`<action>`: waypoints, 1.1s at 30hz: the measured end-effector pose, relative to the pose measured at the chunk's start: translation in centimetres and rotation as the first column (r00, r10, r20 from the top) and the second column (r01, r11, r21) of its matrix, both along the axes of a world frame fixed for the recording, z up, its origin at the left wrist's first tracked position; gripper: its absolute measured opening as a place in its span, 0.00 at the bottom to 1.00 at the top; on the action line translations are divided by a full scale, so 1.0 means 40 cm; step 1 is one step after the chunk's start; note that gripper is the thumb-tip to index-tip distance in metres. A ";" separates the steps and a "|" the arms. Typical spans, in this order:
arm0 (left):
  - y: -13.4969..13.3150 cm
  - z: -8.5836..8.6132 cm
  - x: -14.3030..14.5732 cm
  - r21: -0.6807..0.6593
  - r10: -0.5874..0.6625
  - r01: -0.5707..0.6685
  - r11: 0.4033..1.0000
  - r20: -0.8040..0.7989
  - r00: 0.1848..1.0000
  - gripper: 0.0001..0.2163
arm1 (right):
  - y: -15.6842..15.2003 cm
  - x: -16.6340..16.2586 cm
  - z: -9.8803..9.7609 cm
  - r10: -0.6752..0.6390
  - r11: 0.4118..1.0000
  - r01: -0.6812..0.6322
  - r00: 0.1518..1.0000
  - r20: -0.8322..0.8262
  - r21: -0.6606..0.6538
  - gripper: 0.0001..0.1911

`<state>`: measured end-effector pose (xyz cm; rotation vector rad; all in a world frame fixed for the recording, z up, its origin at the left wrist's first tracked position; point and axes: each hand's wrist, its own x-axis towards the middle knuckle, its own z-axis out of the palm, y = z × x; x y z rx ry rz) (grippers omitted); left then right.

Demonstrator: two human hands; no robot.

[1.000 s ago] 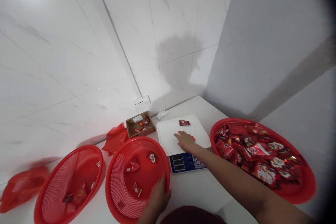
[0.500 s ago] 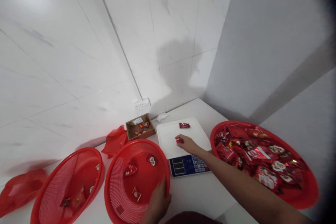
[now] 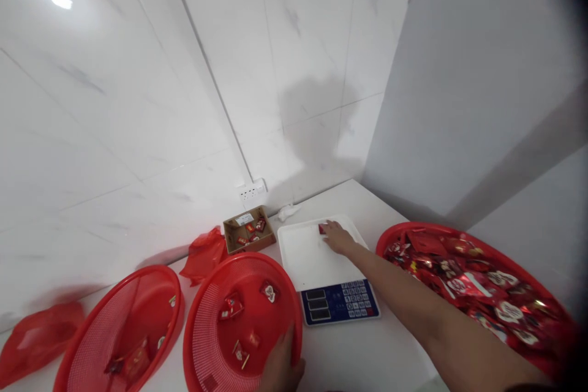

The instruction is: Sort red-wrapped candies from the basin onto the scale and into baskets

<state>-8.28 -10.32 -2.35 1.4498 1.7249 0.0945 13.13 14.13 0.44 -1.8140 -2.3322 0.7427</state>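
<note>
My left hand point(image 3: 280, 362) is closed on the right rim of the middle red plastic basket point(image 3: 193, 294). Inside that basket lie a few wrapped candies, among them a red packet point(image 3: 232, 306), a packet with a white label point(image 3: 270, 293) and a small blurred red one point(image 3: 254, 338). On the white pan of a digital scale point(image 3: 301, 257), my right hand point(image 3: 337, 237) has its fingertips on a dark red wrapped candy point(image 3: 322, 229). The hand partly covers this candy.
To the right, a large red basket point(image 3: 390, 231) is heaped with wrapped candies. Another red basket point(image 3: 177, 294) stands at left with a few packets. A small cardboard box point(image 3: 234, 247) and red plastic bags point(image 3: 204, 252) lie near the wall, below a socket point(image 3: 252, 191).
My right hand has let go of the small red candy and moved up the pan to the dark red one. A small red packet now appears in the middle basket.
</note>
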 end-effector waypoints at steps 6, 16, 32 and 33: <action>0.001 -0.004 0.001 -0.050 0.010 -0.013 0.999 -0.048 0.999 0.34 | -0.002 0.056 -0.057 0.025 0.998 -0.027 0.999 0.029 0.053 0.24; -0.002 0.002 0.000 0.026 -0.007 0.007 1.000 -0.004 1.000 0.34 | -0.101 -0.013 -0.056 -0.092 0.987 0.135 0.916 -0.390 0.084 0.17; -0.004 -0.009 -0.008 0.086 -0.036 0.039 0.996 -0.033 0.999 0.31 | -0.300 -0.021 0.064 0.112 0.986 -0.063 0.934 -0.340 0.151 0.26; -0.003 -0.012 -0.011 0.088 -0.036 0.038 0.995 -0.029 0.999 0.31 | -0.294 0.034 0.035 0.008 0.987 0.035 0.962 -0.272 0.154 0.25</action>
